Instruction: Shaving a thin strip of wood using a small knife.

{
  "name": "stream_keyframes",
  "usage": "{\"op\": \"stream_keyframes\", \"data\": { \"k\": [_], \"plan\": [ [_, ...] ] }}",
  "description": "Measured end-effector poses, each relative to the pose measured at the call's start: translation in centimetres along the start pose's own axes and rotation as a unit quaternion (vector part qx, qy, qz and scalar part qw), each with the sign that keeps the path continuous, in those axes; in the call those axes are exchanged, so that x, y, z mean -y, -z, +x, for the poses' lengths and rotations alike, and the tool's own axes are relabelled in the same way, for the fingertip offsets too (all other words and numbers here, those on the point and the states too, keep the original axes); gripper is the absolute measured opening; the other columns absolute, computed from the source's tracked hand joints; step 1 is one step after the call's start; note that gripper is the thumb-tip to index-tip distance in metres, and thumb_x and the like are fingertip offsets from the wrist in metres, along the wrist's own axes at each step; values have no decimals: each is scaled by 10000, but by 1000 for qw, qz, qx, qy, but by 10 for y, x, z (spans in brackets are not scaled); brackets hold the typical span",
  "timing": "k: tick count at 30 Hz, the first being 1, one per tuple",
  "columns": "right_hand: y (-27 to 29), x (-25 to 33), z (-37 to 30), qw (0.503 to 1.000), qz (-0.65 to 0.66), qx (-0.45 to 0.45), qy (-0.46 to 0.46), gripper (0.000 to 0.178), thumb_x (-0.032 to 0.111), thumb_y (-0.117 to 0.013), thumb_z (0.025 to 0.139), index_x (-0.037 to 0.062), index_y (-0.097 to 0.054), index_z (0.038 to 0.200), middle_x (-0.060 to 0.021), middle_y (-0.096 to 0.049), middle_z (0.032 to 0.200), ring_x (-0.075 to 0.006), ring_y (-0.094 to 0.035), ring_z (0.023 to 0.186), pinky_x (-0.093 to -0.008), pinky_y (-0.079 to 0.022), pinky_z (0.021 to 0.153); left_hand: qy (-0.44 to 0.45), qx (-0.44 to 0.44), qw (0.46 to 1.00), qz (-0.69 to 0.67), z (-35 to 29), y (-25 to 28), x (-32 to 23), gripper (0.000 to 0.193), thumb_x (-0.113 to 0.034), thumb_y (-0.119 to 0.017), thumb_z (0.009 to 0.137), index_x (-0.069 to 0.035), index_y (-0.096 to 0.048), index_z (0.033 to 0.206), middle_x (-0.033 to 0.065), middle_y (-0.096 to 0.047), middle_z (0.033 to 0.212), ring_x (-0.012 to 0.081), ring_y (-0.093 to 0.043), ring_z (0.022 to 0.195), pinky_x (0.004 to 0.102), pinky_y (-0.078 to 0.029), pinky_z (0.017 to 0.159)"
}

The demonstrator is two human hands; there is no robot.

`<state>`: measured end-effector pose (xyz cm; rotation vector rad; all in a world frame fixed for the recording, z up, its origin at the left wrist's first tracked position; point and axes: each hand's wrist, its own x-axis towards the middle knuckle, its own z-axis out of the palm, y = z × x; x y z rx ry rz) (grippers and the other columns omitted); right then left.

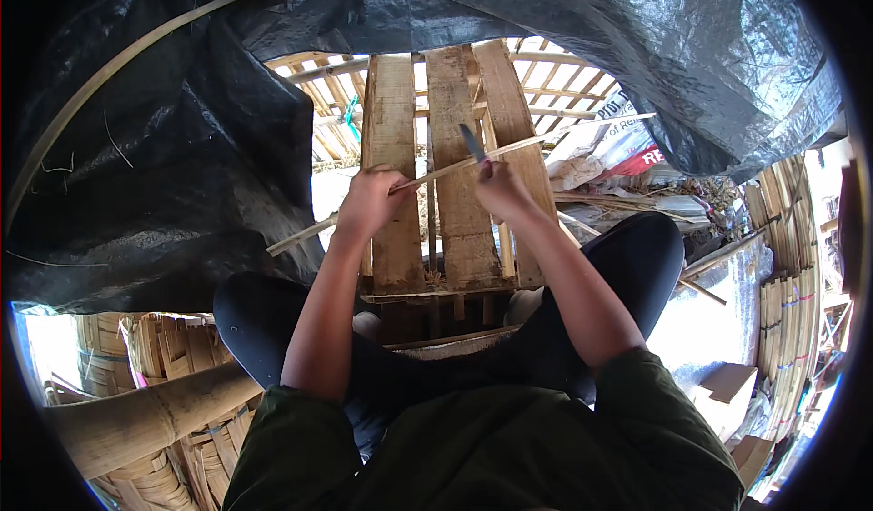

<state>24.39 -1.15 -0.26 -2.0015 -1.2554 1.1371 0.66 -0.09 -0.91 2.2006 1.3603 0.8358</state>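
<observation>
A long, thin bamboo strip [546, 136] slants across in front of me, its right end higher in the picture than its left. My left hand [371, 200] is closed around the strip left of the middle. In my right hand [506, 191] is a knife [472, 143], its handle hidden in the fist and its grey blade pointing up and away. The blade lies over or right against the strip; I cannot tell whether it cuts in. Beneath both hands is a bench of wooden planks [455, 229] with gaps between them.
Dark plastic sheeting [164, 156] hangs at left and across the far side. A printed white and red sack [600, 152] lies beyond the planks. Bundled bamboo slats [789, 329] stand at right, near a cardboard box [727, 388]. A thick bamboo pole [155, 420] runs along the lower left.
</observation>
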Motion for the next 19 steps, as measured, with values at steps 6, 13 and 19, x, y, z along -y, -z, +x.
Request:
{"op": "stream_keyframes", "data": {
  "k": [6, 13, 19],
  "plan": [
    [43, -3, 29, 989, 123, 27, -72, 307, 253, -340, 1046, 66, -450, 829, -11, -441, 582, -88, -354, 413, -325, -295, 352, 0, 3, 1000, 4, 2, 3, -5, 161, -163, -760, 817, -14, -696, 818, 152, -625, 760, 350, -627, 722, 419, -490, 663],
    [-11, 6, -7, 996, 0, 87, 0, 378, 273, -368, 1042, -47, -547, 1134, -43, -531, 597, -156, -523, 432, -342, -460, 419, 8, 12, 999, 29, 4, 5, -4, 154, -160, -757, 816, -20, -695, 817, 150, -622, 766, 351, -625, 730, 424, -493, 677],
    [30, -5, 22, 989, 88, 87, -79, 541, 457, -453, 1029, -20, -461, 1284, -31, -531, 642, -134, -563, 494, -310, -508, 442, 7, 13, 1000, 26, 4, 4, -3, 158, -169, -758, 816, -22, -710, 850, 157, -640, 793, 355, -644, 792, 417, -517, 716]
  ]
}}
